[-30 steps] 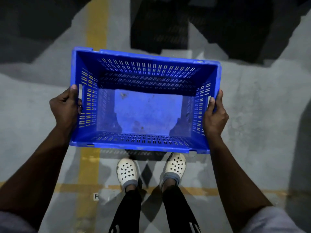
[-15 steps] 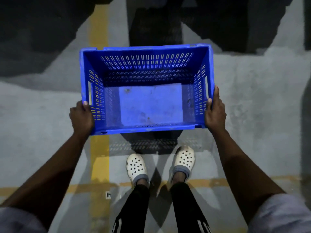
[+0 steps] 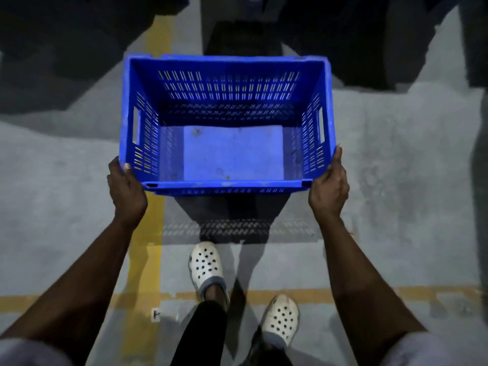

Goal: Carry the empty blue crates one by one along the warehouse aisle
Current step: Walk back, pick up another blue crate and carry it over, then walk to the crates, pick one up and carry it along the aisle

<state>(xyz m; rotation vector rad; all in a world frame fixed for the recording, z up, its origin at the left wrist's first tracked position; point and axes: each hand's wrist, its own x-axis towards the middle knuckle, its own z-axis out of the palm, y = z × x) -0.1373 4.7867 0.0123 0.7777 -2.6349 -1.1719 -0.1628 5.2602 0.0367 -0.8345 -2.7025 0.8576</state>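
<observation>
Carrying one empty blue crate [image 3: 232,154] clear of the floor, by the yellow line [image 3: 144,273]. Our left hand [image 3: 126,191] and right hand [image 3: 328,191] each grip a near corner. Mid-haul, we judge; set-down remains.

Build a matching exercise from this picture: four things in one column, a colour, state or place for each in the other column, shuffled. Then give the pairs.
1. crate
2. left hand
3. forward clog
4. floor line

a. white, with holes
b. yellow
c. blue, empty
d. grips the crate's near left corner

Pairs: 1-c, 2-d, 3-a, 4-b
</observation>
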